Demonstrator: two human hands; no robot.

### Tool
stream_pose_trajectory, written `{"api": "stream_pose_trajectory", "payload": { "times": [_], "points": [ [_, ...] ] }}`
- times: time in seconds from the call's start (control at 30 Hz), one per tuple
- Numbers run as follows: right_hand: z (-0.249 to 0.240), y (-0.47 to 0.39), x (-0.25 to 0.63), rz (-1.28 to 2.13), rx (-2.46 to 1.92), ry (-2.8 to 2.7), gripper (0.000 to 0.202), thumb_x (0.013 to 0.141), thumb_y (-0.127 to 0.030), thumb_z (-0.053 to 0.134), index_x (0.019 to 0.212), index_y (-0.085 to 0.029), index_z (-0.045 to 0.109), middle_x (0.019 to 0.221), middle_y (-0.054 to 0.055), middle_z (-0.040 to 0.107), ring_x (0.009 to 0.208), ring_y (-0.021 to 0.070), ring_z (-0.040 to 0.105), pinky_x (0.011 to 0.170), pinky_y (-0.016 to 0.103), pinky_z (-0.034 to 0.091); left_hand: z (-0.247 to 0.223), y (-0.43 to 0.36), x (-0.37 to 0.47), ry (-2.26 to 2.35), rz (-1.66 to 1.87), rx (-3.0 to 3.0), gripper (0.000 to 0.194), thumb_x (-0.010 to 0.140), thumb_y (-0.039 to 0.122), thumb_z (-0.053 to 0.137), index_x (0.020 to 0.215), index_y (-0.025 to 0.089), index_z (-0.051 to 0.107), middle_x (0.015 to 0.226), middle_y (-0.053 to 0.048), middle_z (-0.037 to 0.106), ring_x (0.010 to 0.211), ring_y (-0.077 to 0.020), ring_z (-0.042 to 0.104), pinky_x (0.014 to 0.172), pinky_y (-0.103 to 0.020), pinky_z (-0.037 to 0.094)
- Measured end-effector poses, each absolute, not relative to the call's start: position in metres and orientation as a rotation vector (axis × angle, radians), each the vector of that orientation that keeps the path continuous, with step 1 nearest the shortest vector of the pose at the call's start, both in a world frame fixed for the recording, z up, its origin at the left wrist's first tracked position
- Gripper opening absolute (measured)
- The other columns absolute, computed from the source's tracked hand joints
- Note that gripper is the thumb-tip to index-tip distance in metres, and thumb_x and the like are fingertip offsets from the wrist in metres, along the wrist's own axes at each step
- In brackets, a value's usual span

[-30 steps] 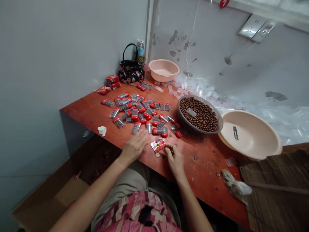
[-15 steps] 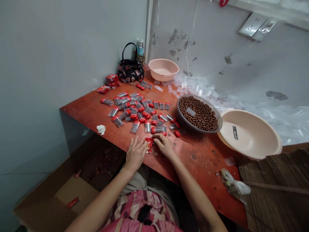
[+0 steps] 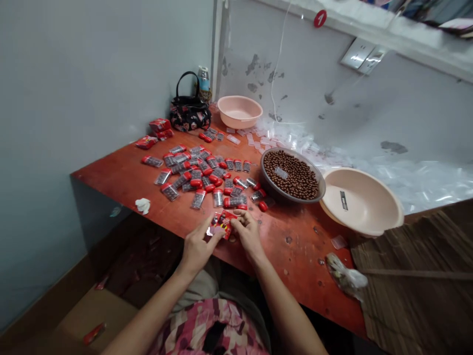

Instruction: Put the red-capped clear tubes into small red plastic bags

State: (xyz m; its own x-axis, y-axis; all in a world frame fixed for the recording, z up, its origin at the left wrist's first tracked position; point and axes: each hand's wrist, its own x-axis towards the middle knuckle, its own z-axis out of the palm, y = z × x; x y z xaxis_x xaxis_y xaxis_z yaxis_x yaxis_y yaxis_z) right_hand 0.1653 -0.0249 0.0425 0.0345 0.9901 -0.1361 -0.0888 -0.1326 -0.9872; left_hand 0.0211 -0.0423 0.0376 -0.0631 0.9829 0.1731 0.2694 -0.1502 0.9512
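Observation:
A small red printed packet with yellow and black figures is between my two hands at the table's near edge. My left hand grips its left side, with the thumb along the near edge. At the right side, my right hand pinches the packet between thumb and fingers. Just beyond them lie several clear plastic containers with red caps and dark contents, spread loosely over the red table. What the packet holds cannot be seen.
A grey bowl of brown balls stands right of the containers, beside a large pink basin. Behind are a smaller pink basin, a black handbag and a pile of clear plastic pieces. Cardboard covers the right.
The packet lay nearly flat under my fingers and is now held up, with more of its print showing. My left fingers have closed on its side. The view has shifted to the right.

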Motion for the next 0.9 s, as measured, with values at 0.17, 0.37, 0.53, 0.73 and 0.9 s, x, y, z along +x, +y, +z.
{"api": "stream_pose_trajectory", "payload": {
  "times": [0.17, 0.37, 0.53, 0.73, 0.9],
  "points": [
    [0.051, -0.020, 0.174, 1.344, -1.227, -1.316, 0.023, 0.070, -0.022, 0.057, 0.092, -0.020, 0.054, 0.057, -0.006, 0.051, 0.047, 0.0078, 0.048, 0.046, 0.017, 0.040, 0.042, -0.031, 0.018, 1.136, 0.928, 0.934, 0.020, 0.059, 0.032, 0.067, 0.070, 0.015, 0.068, 0.065, -0.001, 0.067, 0.069, -0.0207, 0.062, 0.062, -0.027, 0.050],
    [0.062, 0.001, 0.222, 0.645, -1.551, -2.012, 0.026, 0.079, -0.013, 0.041, 0.100, -0.021, 0.054, 0.092, 0.005, 0.062, 0.084, 0.0180, 0.056, 0.073, 0.029, 0.043, 0.031, -0.029, 0.025, 1.108, 0.900, 0.704, 0.015, 0.055, 0.025, 0.071, 0.056, 0.011, 0.065, 0.054, -0.002, 0.062, 0.052, -0.0130, 0.059, 0.055, -0.022, 0.050],
    [0.057, 0.027, 0.273, -0.016, -1.971, -2.325, 0.035, 0.079, -0.006, 0.035, 0.110, -0.015, 0.048, 0.121, 0.014, 0.047, 0.108, 0.0266, 0.041, 0.081, 0.039, 0.037, 0.034, -0.029, 0.028, 1.082, 1.009, 0.428, 0.014, 0.058, 0.022, 0.071, 0.059, 0.010, 0.063, 0.054, -0.003, 0.061, 0.049, -0.0110, 0.058, 0.048, -0.019, 0.050],
    [0.053, 0.019, 0.280, 0.015, -1.995, -2.247, 0.029, 0.083, -0.013, 0.032, 0.106, -0.013, 0.050, 0.097, 0.016, 0.060, 0.090, 0.0258, 0.053, 0.072, 0.035, 0.042, 0.044, -0.025, 0.034, 0.966, 1.151, 0.110, 0.007, 0.069, 0.016, 0.063, 0.069, 0.010, 0.060, 0.064, -0.006, 0.064, 0.053, -0.0130, 0.061, 0.049, -0.024, 0.054],
    [0.062, -0.038, 0.234, 0.949, -1.580, -1.689, 0.026, 0.086, -0.033, 0.033, 0.103, -0.018, 0.047, 0.063, 0.001, 0.060, 0.047, 0.0146, 0.056, 0.047, 0.026, 0.046, 0.043, -0.019, 0.040, 0.945, 1.222, -0.016, 0.005, 0.071, 0.014, 0.060, 0.075, 0.011, 0.059, 0.065, -0.005, 0.064, 0.060, -0.0156, 0.064, 0.055, -0.028, 0.055]
  ]
}}
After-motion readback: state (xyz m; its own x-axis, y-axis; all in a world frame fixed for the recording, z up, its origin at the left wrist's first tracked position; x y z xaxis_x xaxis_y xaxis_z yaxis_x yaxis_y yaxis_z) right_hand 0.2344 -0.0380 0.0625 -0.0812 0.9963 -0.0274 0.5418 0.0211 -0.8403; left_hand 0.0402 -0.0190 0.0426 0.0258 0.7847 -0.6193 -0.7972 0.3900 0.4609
